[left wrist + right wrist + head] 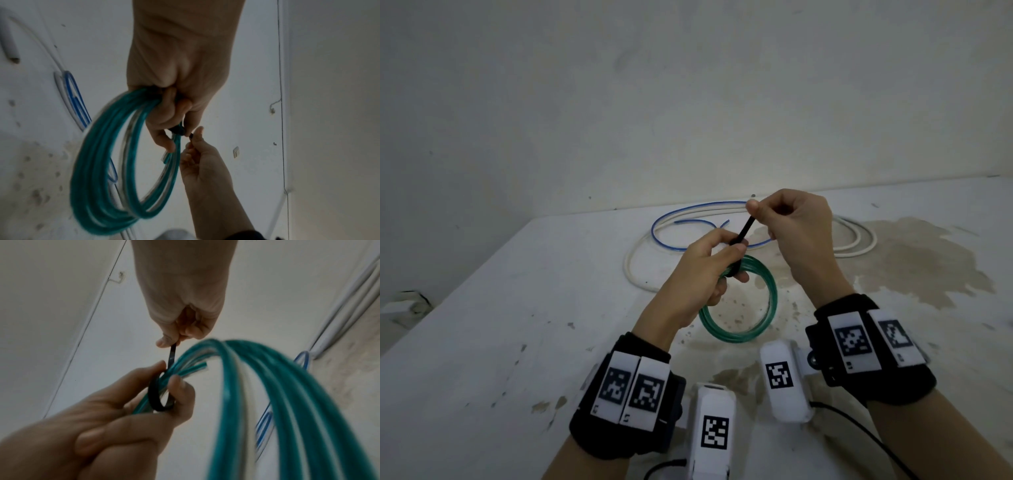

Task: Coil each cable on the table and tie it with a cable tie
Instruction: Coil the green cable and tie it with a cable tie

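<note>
A green cable coil [763, 308] hangs above the table, several loops thick, also in the left wrist view [96, 162] and the right wrist view [277, 402]. My left hand [709, 270] grips the coil at its top, where a black cable tie [156, 395] loops around the strands. My right hand [787, 222] pinches the tie's free tail [744, 229] between thumb and finger, up and to the right of the left hand. The tail [172, 356] runs taut from the loop to the right fingertips.
A loose blue cable [671, 229] and a thicker white cable [633, 270] lie uncoiled at the back of the stained white table [517, 325]. A wall rises just behind them. The table's left edge runs diagonally at the left.
</note>
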